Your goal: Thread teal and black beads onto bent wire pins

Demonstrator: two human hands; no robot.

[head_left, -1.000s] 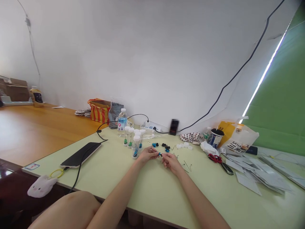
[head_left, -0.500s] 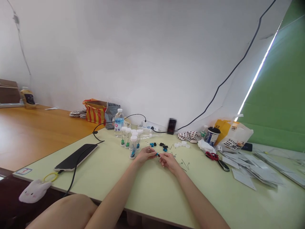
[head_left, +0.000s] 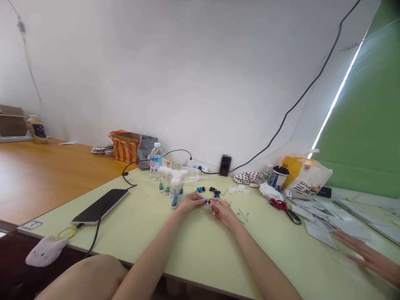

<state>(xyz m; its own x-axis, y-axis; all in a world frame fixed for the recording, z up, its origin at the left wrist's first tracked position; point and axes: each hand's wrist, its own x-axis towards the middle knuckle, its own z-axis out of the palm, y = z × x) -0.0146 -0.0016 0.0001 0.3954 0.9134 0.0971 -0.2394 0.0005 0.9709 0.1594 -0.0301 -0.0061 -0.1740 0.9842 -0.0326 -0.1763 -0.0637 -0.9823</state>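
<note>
On pale green bench, small blue part was pinched betw. fingertips of L hand and R hand, just right of plastic vials. New since prev. view: co-worker's spread hand entered lower right, well apart; pinch undisturbed.

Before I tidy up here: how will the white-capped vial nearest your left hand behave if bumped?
The white-capped vial stands upright, tall and narrow, so it will probably tip easily. It looks light, holding only small parts. Once down, its round body would likely roll on the green table.
</note>
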